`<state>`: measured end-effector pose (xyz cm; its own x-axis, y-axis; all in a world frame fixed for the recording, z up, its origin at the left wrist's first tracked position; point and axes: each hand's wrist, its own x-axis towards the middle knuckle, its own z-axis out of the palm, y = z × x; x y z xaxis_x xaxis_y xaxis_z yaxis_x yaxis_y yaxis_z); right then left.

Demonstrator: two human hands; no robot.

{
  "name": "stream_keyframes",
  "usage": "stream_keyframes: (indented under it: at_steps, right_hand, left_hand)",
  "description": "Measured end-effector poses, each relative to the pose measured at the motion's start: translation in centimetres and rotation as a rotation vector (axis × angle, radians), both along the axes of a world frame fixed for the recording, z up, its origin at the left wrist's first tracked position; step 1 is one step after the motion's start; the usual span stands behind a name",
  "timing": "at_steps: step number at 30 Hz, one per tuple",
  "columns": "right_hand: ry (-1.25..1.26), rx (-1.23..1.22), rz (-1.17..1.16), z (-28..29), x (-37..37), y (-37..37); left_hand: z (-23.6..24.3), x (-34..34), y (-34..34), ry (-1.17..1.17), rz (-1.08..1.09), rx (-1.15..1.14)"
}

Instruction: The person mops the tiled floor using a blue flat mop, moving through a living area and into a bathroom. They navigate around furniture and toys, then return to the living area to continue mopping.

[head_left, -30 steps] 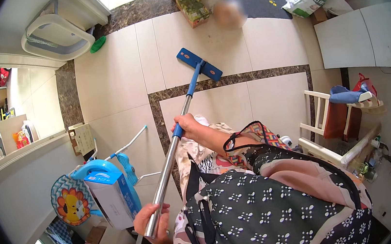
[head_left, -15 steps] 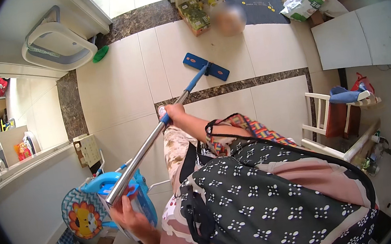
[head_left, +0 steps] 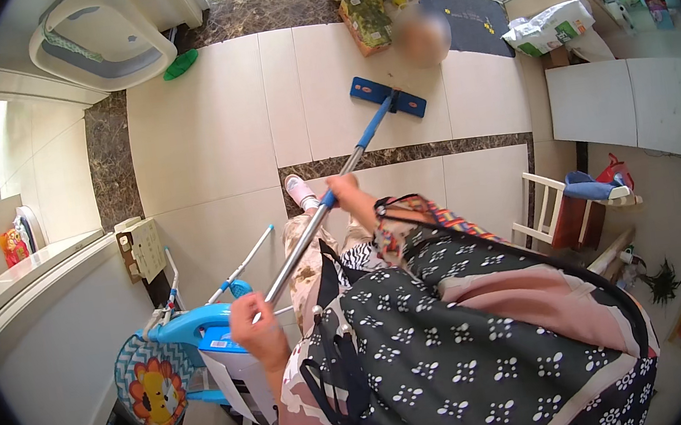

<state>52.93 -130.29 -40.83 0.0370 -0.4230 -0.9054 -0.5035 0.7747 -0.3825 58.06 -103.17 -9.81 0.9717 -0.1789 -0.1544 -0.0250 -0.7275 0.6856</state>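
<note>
I hold a flat mop with a metal pole (head_left: pixel 300 246) and a blue rectangular head (head_left: pixel 370 90) that rests on the pale tiled floor. My right hand (head_left: pixel 344 192) is closed around the pole near its blue collar, partway down. Closed at the upper end of the pole is my left hand (head_left: pixel 257 331), level with my waist. The pole slants away from me, forward and to the right. Just beyond the mop head stands a green patterned carton (head_left: pixel 367 24), with a blurred round shape (head_left: pixel 423 37) beside it.
To my left stands a blue child's chair (head_left: pixel 193 326) with a lion-print seat, its thin legs reaching over the floor. A baby bathtub (head_left: pixel 100 42) leans at the far left, a green slipper (head_left: pixel 181 65) beside it. A white wooden chair (head_left: pixel 542 206) is on the right, below white cabinets (head_left: pixel 591 104).
The view has shifted, and the mop head lies slightly farther forward. My left hand has moved up and right, its fingers now wrapped around the pole's end. My right hand keeps its grip.
</note>
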Motion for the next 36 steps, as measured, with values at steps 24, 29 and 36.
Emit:
stream_keyframes:
  at_steps: [24, 29, 36]
  right_hand:
    - [-0.367, 0.441, -0.08, 23.6, 13.7, 7.2]
    - [-0.394, 0.415, -0.043, 22.6, 19.3, 8.1]
    - [-0.266, 0.346, 0.119, 18.2, 31.4, 10.7]
  left_hand:
    - [8.3, 13.8, 16.8, -0.373, 0.267, -0.298]
    - [7.5, 17.0, 18.3, -0.177, 0.389, -0.259]
    - [4.7, 23.4, 20.8, -0.011, 0.231, 0.235]
